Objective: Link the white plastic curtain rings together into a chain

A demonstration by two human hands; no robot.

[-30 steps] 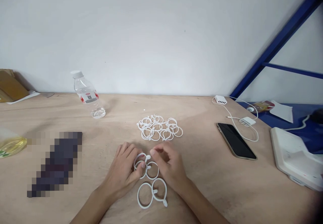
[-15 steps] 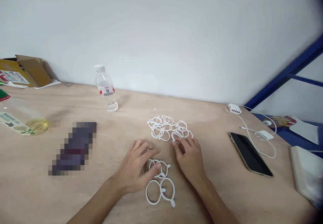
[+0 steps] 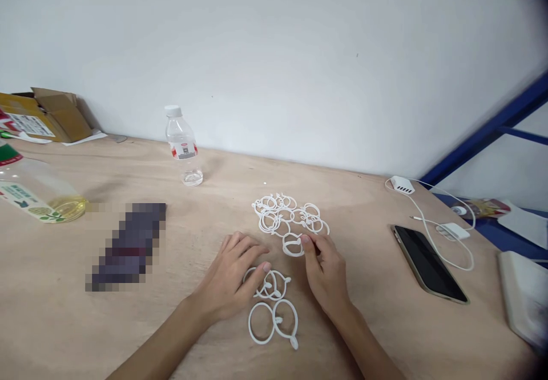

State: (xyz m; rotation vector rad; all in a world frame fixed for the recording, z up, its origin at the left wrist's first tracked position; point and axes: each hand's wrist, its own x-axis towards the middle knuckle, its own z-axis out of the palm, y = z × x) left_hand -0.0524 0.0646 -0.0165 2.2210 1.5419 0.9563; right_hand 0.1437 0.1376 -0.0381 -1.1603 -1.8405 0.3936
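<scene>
Between the thumb and fingers of my right hand is a white plastic curtain ring, its loop pointing left, just in front of a pile of similar rings. My left hand rests to the left with its fingers stretched out and apart. Its thumb reaches over a small overlapping group of rings and partly hides them. Nearer to me, two more rings lie side by side on the wooden table. Small eyelets stick out from some rings.
A clear water bottle stands behind my left hand. To the left are an oil bottle, a blurred dark item and a cardboard box. On the right lie a phone, a white charger and cables.
My right hand has drawn a curtain ring out from the front of the pile, toward me and left. My left hand stays nearly in place. The view has shifted slightly.
</scene>
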